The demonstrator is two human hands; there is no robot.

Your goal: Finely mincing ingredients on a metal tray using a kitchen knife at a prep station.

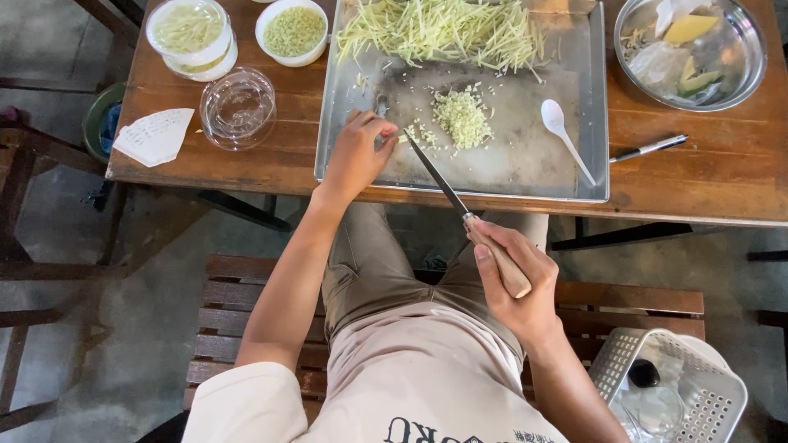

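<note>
Your knife [460, 205] runs from your right hand [513, 287] up to a tip lying just beside the curled fingers [379, 131] of your left hand [357, 156] on the metal tray [591, 98]. Your right-hand fingers are wrapped tight round the wooden handle; your left-hand fingers are bunched together, pressing down on something small that I cannot make out under them.

The risk, as I judge it, sits right there: the blade edge is close to those knuckles, and a slip on the smooth tray could carry it into them. Small pieces could also skid off the steel.

Just beyond your left fingertips lies the heap of minced pale green bits [462, 117], and farther out the pile of long shreds [443, 33]. A white spoon [566, 135] lies well to the right of the blade.

The steel bowl [743, 74] holds scraps too jumbled to tell apart, and the basket [698, 385] by your right elbow is cut off at the frame edge.
</note>
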